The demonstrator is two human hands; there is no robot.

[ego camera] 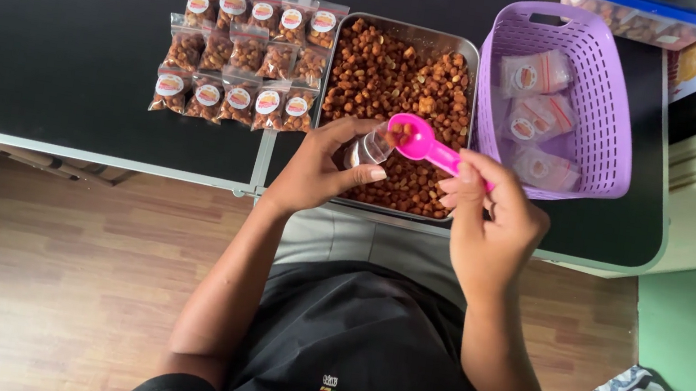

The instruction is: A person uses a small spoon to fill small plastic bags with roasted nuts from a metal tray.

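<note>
My left hand (322, 167) holds a small clear plastic pouch (368, 148) open over a steel tray (407, 30) filled with brown coated nuts (401, 76). My right hand (489, 224) grips the handle of a pink scoop (417, 140), whose bowl carries a few nuts and rests at the pouch's mouth. Both hands hover over the near end of the tray.
Several filled, labelled pouches (245, 54) lie in rows left of the tray on the black table (54, 27). A purple basket (601, 104) with empty pouches (541, 114) stands to the right. A clear bin with a blue lid (645, 15) sits behind it.
</note>
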